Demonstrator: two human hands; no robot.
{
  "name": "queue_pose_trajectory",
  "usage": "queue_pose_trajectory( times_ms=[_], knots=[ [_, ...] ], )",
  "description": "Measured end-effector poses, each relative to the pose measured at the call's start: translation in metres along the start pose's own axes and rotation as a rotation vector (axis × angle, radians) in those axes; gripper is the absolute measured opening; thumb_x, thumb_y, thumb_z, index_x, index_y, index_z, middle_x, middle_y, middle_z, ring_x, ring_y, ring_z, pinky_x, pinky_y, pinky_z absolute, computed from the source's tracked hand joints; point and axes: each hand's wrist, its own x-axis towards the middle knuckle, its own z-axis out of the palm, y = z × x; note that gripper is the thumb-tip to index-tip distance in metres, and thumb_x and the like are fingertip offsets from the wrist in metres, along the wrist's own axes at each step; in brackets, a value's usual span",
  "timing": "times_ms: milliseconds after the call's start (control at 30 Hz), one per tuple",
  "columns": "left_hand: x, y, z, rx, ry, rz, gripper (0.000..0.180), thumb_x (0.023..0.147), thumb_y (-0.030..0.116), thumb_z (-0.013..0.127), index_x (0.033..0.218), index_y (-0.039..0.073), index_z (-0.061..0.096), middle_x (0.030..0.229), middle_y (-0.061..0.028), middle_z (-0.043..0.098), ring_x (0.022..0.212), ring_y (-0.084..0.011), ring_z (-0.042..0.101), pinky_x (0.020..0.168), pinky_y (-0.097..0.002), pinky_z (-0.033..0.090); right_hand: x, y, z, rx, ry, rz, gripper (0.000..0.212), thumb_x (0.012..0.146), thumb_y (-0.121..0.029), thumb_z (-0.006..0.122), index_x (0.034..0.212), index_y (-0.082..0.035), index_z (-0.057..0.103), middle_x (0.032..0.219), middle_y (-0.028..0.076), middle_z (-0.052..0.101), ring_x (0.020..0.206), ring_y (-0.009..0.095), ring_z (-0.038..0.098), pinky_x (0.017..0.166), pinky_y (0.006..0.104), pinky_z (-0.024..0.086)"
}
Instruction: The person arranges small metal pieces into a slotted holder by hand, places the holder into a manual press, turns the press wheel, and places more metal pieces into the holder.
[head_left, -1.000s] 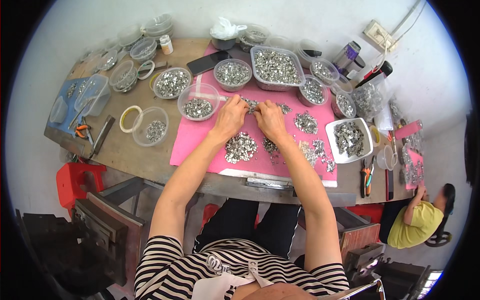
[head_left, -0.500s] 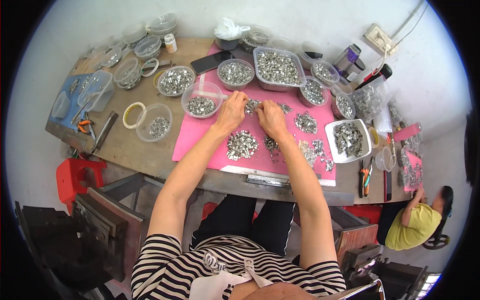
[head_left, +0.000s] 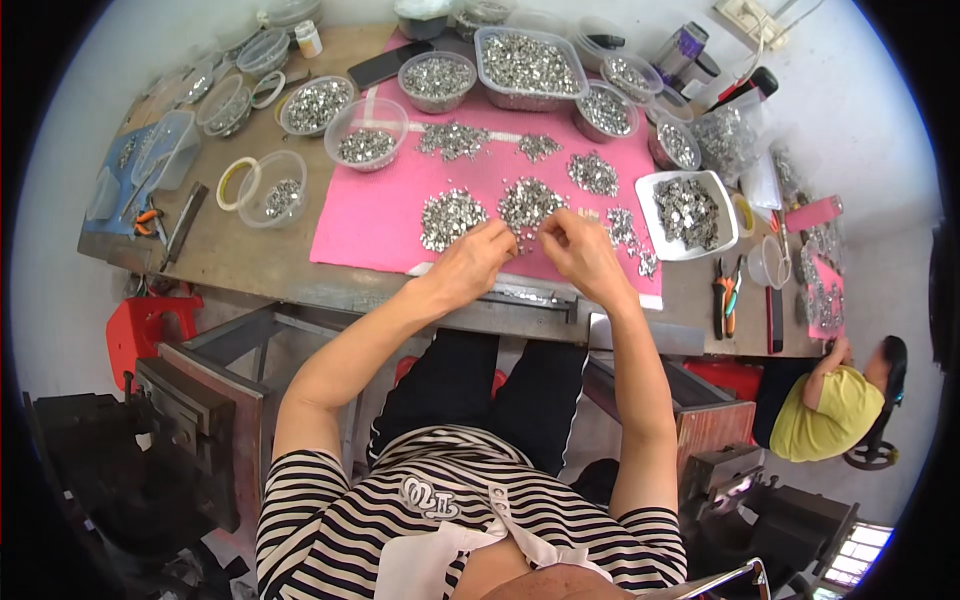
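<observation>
Near the front edge of the pink mat (head_left: 365, 225), my left hand (head_left: 470, 265) is closed in a pinch beside a pile of small silvery metal pieces (head_left: 453, 218). My right hand (head_left: 583, 258) pinches too, just right of a second metal-piece pile (head_left: 530, 203). A narrow gap separates the two hands. Whatever lies between the fingertips is too small or hidden to make out. Smaller heaps of the same pieces spread across the mat, including a flat heap (head_left: 453, 141) farther back and one heap (head_left: 594, 174) to the right.
Clear plastic tubs of metal pieces line the back, among them a large rectangular tub (head_left: 530, 68). A white square dish (head_left: 688, 215) stands right of the mat. Pliers (head_left: 727, 297), a tape roll (head_left: 238, 181) and a phone (head_left: 390, 64) lie about. A co-worker (head_left: 830, 405) sits at the far right.
Both hands have come back toward me from the rear heap to the front piles. That rear heap now shows uncovered, and my view has shifted slightly.
</observation>
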Motion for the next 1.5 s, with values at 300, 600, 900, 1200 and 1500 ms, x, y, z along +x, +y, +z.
queue_pose_trajectory(
  times_ms=[300,600,900,1200,1500],
  knots=[
    [-0.006,0.003,-0.009,-0.132,0.081,-0.068,0.015,0.091,-0.003,0.064,0.105,0.001,0.069,0.093,-0.0125,0.067,0.083,-0.0249,0.068,0.073,-0.0348,0.054,-0.039,0.018,0.013,-0.152,0.146,-0.150,0.011,0.086,-0.004,0.073,0.091,0.001,0.065,0.085,0.016,0.063,0.077,0.035,0.064,0.068,0.0428,0.051],
    [-0.015,0.004,-0.021,0.152,0.116,-0.044,0.010,0.088,0.011,0.072,0.097,0.007,0.072,0.088,-0.0065,0.065,0.087,-0.0253,0.061,0.083,-0.0388,0.044,-0.061,0.028,-0.003,-0.091,0.060,0.013,0.008,0.085,-0.008,0.074,0.089,-0.002,0.070,0.083,0.013,0.063,0.078,0.033,0.064,0.073,0.0431,0.052],
    [-0.013,-0.001,-0.015,0.279,0.062,-0.079,0.006,0.085,0.016,0.074,0.090,0.012,0.073,0.087,-0.0039,0.061,0.095,-0.0239,0.057,0.092,-0.0424,0.036,-0.071,0.010,0.004,0.046,0.140,0.051,0.009,0.088,-0.004,0.069,0.095,0.000,0.066,0.088,0.015,0.065,0.082,0.032,0.065,0.075,0.0410,0.051],
    [-0.014,-0.002,-0.019,0.349,0.056,-0.068,0.006,0.085,0.015,0.072,0.091,0.013,0.071,0.087,-0.0025,0.061,0.094,-0.0238,0.057,0.093,-0.0428,0.035,-0.093,-0.001,0.041,0.142,0.276,-0.033,0.005,0.089,-0.002,0.068,0.093,-0.001,0.064,0.093,0.012,0.067,0.088,0.030,0.062,0.082,0.0388,0.046],
    [-0.015,-0.003,-0.018,0.395,0.078,-0.002,0.005,0.089,0.017,0.071,0.093,0.014,0.073,0.087,-0.0011,0.063,0.093,-0.0215,0.058,0.095,-0.0418,0.035,-0.093,-0.005,0.049,0.109,0.340,-0.022,0.006,0.088,-0.002,0.069,0.091,-0.001,0.064,0.092,0.010,0.066,0.085,0.029,0.061,0.081,0.0387,0.045]
  ],
)
